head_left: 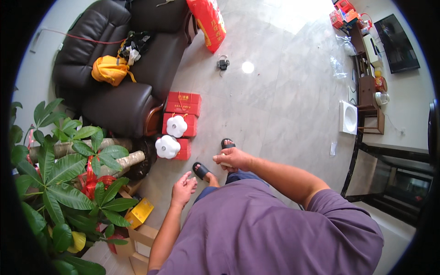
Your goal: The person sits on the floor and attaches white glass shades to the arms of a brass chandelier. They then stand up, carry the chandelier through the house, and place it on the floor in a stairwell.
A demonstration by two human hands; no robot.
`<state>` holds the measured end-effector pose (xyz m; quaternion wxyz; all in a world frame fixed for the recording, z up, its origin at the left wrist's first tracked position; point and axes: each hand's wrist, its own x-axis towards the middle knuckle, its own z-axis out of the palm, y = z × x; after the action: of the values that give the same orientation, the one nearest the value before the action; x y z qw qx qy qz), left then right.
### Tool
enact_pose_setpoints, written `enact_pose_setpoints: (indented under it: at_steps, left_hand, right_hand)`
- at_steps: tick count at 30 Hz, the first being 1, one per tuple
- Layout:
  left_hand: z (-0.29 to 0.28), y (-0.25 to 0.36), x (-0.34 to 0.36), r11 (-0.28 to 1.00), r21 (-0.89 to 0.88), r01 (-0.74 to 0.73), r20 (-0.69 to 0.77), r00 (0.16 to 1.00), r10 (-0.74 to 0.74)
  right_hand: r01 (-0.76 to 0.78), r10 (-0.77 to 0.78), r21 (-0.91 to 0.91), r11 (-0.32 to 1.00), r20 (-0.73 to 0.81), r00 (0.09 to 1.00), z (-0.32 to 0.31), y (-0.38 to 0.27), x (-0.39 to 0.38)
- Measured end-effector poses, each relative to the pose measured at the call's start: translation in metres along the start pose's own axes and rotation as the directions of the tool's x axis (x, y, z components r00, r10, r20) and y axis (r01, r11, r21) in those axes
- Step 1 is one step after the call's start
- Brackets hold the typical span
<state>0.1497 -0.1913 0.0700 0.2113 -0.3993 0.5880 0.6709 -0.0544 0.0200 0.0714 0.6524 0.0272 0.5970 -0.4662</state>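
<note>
My left hand (184, 189) is held low in front of my body, its fingers loosely bent and apart with nothing in them. Farther right, my right hand (233, 158) is closed around something small and pale, mostly hidden by the fingers. Ahead of my left hand, red gift boxes with cord handles (183, 103) stand in a row on the floor beside the sofa. On the nearer boxes lie two white flower-shaped objects, one (176, 126) behind the other (167, 147). Neither hand touches them.
A dark leather sofa (117, 107) carries a yellow bag (110, 69). A leafy potted plant (64, 183) and cardboard box (140, 247) stand at left. A small black device (222, 64) and red bag (208, 27) lie ahead; a white basin-like piece (348, 118) stands right.
</note>
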Motion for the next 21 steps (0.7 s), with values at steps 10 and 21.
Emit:
enact_pose_setpoints:
  at_steps: [10,21]
  left_hand:
    - [0.07,0.11,-0.014,0.799,-0.583,0.151,0.321,0.946,0.054]
    - [0.104,0.127,0.057,0.795,-0.546,0.264,0.452,0.892,0.014]
  right_hand:
    - [0.384,-0.379,-0.151,0.911,0.062,0.923,0.028,-0.046,-0.039]
    - [0.466,-0.555,-0.679,0.567,0.103,0.825,-0.022,-0.082,-0.085]
